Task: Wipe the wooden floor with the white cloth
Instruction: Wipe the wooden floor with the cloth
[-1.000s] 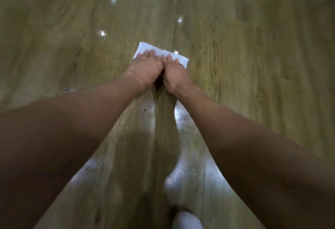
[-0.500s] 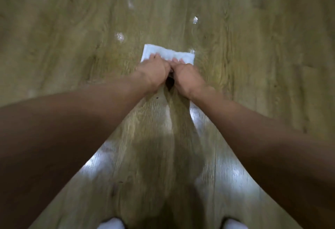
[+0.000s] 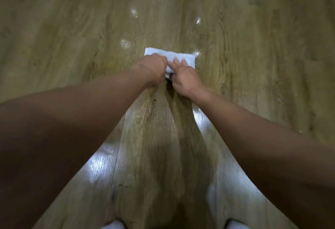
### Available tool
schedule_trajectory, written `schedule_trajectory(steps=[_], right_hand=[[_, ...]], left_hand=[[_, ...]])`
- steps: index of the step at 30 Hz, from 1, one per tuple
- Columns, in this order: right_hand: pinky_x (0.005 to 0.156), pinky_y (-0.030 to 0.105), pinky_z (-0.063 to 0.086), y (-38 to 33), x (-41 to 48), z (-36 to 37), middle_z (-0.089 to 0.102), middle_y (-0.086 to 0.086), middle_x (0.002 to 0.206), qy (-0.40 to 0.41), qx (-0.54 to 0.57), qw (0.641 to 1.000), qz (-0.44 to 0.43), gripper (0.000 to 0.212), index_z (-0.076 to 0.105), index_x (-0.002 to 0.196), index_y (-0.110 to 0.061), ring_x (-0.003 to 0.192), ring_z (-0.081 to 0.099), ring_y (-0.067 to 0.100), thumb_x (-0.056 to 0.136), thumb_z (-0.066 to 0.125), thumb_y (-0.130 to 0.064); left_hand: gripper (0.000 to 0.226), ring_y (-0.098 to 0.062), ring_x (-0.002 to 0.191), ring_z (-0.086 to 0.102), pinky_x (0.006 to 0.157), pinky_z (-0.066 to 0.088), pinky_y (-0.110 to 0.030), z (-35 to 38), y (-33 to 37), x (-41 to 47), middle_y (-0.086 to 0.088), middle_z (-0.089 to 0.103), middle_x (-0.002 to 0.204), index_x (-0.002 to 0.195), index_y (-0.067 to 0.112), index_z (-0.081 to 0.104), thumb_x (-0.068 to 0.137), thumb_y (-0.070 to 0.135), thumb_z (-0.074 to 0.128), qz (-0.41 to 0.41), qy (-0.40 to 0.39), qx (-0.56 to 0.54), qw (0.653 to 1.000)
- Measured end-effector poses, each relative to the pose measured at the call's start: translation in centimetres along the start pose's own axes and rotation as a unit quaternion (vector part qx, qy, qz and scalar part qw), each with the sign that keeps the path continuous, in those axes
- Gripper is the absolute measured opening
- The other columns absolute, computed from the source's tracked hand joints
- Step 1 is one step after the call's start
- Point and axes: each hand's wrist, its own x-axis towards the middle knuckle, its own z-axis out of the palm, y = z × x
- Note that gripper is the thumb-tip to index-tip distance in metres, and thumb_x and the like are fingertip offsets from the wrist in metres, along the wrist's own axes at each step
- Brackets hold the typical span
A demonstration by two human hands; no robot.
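While both arms reach out from the near edge of the scene, a folded white rectangular cloth [image 3: 174,57] lies flat on the glossy wood-grain plank floor [image 3: 72,38], its long axis running left to right across the boards. A left hand [image 3: 154,68] presses its left half with fingers curled together; whether they pinch the fabric cannot be told. A right hand [image 3: 184,78] lies partly on the near right portion, fingers extended onto it. Cloth extends just beyond the fingertips on the far side, so a push away looks likely next. White-socked feet [image 3: 112,226] show at the near edge.
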Motion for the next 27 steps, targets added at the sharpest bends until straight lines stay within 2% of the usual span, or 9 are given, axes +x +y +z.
schedule_trajectory(steps=[1, 3, 6, 11, 13, 16, 19, 24, 27], right_hand=[[0.108, 0.04, 0.032, 0.0, -1.5, 0.3, 0.035, 0.008, 0.15, 0.023, 0.007, 1.0, -0.01, 0.056, 0.032, 0.147, -0.015, 0.138, 0.03, 0.03, 0.092, 0.04, -0.008], [0.106, 0.042, 0.035, 0.4, -5.0, 1.2, 0.042, 0.007, 0.144, 0.047, 0.03, 0.998, -0.023, 0.053, 0.036, 0.144, -0.017, 0.135, 0.035, 0.028, 0.092, 0.04, -0.009], [0.114, 0.038, 0.028, 1.9, -9.2, 2.1, 0.032, 0.003, 0.155, 0.027, 0.058, 0.998, -0.021, 0.05, 0.032, 0.148, -0.022, 0.145, 0.023, 0.023, 0.099, 0.041, -0.018], [0.113, 0.04, 0.028, 3.6, -5.6, 0.5, 0.026, 0.0, 0.157, 0.016, 0.047, 0.999, 0.0, 0.048, 0.035, 0.146, -0.021, 0.147, 0.018, 0.022, 0.099, 0.043, -0.02], [0.114, 0.04, 0.025, 3.9, -2.2, -0.7, 0.021, 0.004, 0.159, 0.008, 0.03, 0.999, 0.007, 0.05, 0.031, 0.149, -0.018, 0.147, 0.015, 0.027, 0.1, 0.041, -0.019], [0.109, 0.043, 0.032, 4.0, -0.5, -1.2, 0.027, 0.007, 0.156, 0.019, 0.004, 1.0, -0.004, 0.05, 0.031, 0.147, -0.015, 0.144, 0.021, 0.03, 0.098, 0.04, -0.023], [0.109, 0.043, 0.032, 4.3, -3.6, -0.1, 0.035, 0.008, 0.151, 0.038, 0.005, 0.999, -0.016, 0.047, 0.034, 0.146, -0.013, 0.142, 0.027, 0.029, 0.1, 0.038, -0.024], [0.11, 0.033, 0.031, 9.1, -11.3, 0.4, 0.038, 0.0, 0.152, 0.088, 0.063, 0.993, 0.057, 0.044, 0.045, 0.141, -0.02, 0.143, 0.028, 0.018, 0.097, 0.048, -0.017], [0.108, 0.035, 0.035, 10.8, -11.1, -0.8, 0.043, 0.0, 0.148, 0.121, 0.104, 0.981, 0.113, 0.046, 0.048, 0.138, -0.02, 0.14, 0.035, 0.019, 0.093, 0.056, -0.025]], left_hand=[[0.041, -0.038, 0.114, 0.053, 0.087, 0.045, -0.042, 0.3, 0.4, -0.9, -0.023, 0.051, 0.128, 0.129, 0.002, 0.047, 0.092, 0.019, 0.049, 0.01, 0.012, 0.004, 1.0], [0.043, -0.039, 0.123, 0.047, 0.094, 0.043, -0.044, 2.1, 1.8, -2.6, -0.024, 0.045, 0.137, 0.134, 0.005, 0.045, 0.095, 0.024, 0.043, 0.043, 0.031, 0.025, 0.998], [0.053, -0.04, 0.142, 0.021, 0.11, 0.029, -0.047, 5.1, 3.7, -4.4, -0.026, 0.017, 0.154, 0.146, 0.001, 0.024, 0.099, 0.025, 0.031, 0.08, 0.028, 0.022, 0.996], [0.051, -0.039, 0.144, 0.012, 0.114, 0.019, -0.045, 4.8, 2.5, -1.0, -0.024, 0.008, 0.156, 0.148, 0.0, 0.014, 0.102, 0.016, 0.029, 0.1, 0.032, 0.054, 0.993], [0.056, -0.037, 0.144, 0.012, 0.117, 0.017, -0.044, 2.7, 1.8, 1.4, -0.025, 0.007, 0.156, 0.148, -0.002, 0.013, 0.101, 0.018, 0.034, 0.098, 0.024, 0.053, 0.994], [0.059, -0.038, 0.137, 0.029, 0.109, 0.029, -0.042, 0.1, 1.9, 2.7, -0.029, 0.025, 0.15, 0.144, -0.004, 0.027, 0.095, 0.022, 0.047, 0.12, 0.012, 0.056, 0.991], [0.062, -0.042, 0.135, 0.027, 0.105, 0.034, -0.052, 0.7, 3.1, 2.0, -0.028, 0.021, 0.151, 0.144, -0.003, 0.024, 0.092, 0.024, 0.045, 0.128, -0.002, 0.071, 0.989], [0.064, -0.046, 0.142, 0.01, 0.117, 0.012, -0.049, 4.8, 9.4, -0.8, -0.031, 0.009, 0.153, 0.147, -0.006, 0.01, 0.097, 0.028, 0.033, 0.209, 0.037, 0.098, 0.972], [0.061, -0.044, 0.143, 0.007, 0.117, 0.011, -0.046, 4.3, 11.2, -0.1, -0.03, 0.006, 0.154, 0.148, -0.005, 0.007, 0.101, 0.027, 0.03, 0.211, 0.059, 0.099, 0.971]])
